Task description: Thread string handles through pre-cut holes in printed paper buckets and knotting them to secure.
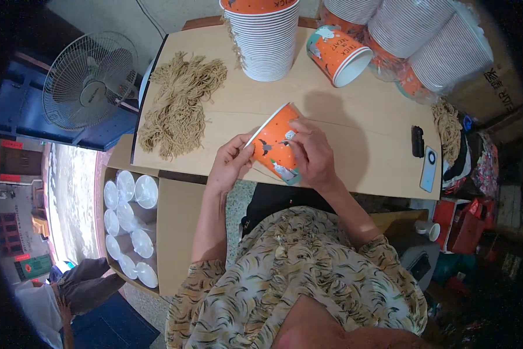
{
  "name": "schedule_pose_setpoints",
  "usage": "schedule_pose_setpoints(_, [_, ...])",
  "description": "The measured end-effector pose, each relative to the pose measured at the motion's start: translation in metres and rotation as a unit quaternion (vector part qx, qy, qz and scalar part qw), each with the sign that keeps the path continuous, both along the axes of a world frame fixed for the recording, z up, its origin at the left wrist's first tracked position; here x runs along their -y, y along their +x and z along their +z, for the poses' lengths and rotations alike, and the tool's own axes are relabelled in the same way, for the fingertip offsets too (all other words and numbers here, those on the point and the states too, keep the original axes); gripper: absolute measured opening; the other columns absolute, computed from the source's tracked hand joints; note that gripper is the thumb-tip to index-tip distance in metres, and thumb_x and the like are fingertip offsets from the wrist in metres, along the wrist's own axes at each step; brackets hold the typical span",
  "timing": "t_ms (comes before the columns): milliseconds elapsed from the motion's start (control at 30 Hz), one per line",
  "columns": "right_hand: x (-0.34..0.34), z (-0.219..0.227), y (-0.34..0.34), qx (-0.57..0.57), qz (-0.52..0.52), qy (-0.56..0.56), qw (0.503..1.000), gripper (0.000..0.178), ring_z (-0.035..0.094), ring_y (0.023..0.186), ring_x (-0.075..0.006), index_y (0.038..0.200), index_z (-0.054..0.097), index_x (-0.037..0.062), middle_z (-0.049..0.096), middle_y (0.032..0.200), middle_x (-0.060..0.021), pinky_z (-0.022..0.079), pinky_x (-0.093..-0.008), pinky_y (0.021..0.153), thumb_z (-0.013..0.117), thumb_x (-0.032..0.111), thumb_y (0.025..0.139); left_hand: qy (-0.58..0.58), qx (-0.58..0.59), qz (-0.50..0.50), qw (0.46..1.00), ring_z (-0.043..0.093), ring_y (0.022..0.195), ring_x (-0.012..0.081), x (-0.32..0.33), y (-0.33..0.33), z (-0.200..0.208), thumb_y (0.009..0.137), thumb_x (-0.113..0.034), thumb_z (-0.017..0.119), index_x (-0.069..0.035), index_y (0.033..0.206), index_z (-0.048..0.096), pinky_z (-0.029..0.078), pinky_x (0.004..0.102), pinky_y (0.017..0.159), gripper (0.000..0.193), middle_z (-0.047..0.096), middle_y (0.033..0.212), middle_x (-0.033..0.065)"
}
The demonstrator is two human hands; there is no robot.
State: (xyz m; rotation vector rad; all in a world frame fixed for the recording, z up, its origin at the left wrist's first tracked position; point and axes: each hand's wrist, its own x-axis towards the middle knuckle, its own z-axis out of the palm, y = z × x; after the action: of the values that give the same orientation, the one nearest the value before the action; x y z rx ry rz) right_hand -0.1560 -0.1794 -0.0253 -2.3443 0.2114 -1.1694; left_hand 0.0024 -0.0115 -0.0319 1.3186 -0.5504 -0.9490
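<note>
An orange paper bucket (276, 145) with bats and ghosts printed on it is tilted above the front part of the table, its white rim turned to the upper left. My left hand (232, 160) pinches that rim, thumb on the outer side. My right hand (312, 152) has its fingers closed against the bucket's right side; whether a cord is between the fingertips is too small to make out. To the left lies a heap of brown twisted cords (180, 104). Behind the bucket rises a tall stack of nested paper buckets (265, 46), with cords hanging down its left side.
Another bucket (336, 53) lies on its side, beside plastic-wrapped bucket stacks (410, 29). A black object (417, 141) and a pale flat device (428, 168) sit at the table's right. A carton (177, 232) holds clear plastic cups; a fan (89, 81) stands left. Someone sits lower left.
</note>
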Motion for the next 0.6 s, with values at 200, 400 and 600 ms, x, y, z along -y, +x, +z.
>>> schedule_pose_setpoints(200, [-0.008, 0.0, 0.001, -0.025, 0.015, 0.008, 1.0, 0.016, 0.062, 0.118, -0.0364, 0.1, 0.059, 0.0022, 0.065, 0.123, -0.0161, 0.049, -0.0464, 0.098, 0.068, 0.003, 0.088, 0.024, -0.037, -0.036, 0.998, 0.049, 0.07, 0.0019, -0.004, 0.005, 0.011, 0.1, -0.015, 0.06, -0.003, 0.13, 0.061, 0.042, 0.0181, 0.063, 0.032, 0.063, 0.089, -0.0045])
schedule_pose_setpoints(400, [-0.01, -0.001, 0.002, -0.033, 0.011, 0.0, 0.999, 0.016, 0.061, 0.118, -0.0365, 0.1, 0.059, 0.002, 0.064, 0.124, -0.0153, 0.048, -0.0473, 0.1, 0.068, 0.003, 0.087, -0.019, -0.122, -0.063, 0.99, 0.053, 0.074, 0.0025, -0.006, 0.008, 0.009, 0.1, -0.008, 0.056, 0.0, 0.136, 0.055, 0.044, 0.0185, 0.064, 0.037, 0.067, 0.105, 0.0003])
schedule_pose_setpoints(600, [-0.013, -0.004, 0.003, -0.039, 0.011, -0.005, 0.999, 0.015, 0.06, 0.12, -0.0361, 0.099, 0.059, 0.0024, 0.063, 0.125, -0.0147, 0.046, -0.048, 0.102, 0.068, 0.003, 0.087, -0.044, -0.179, -0.064, 0.981, 0.062, 0.093, 0.0049, -0.002, 0.005, 0.016, 0.099, -0.007, 0.054, 0.002, 0.136, 0.053, 0.052, 0.0183, 0.071, 0.038, 0.066, 0.116, 0.0057])
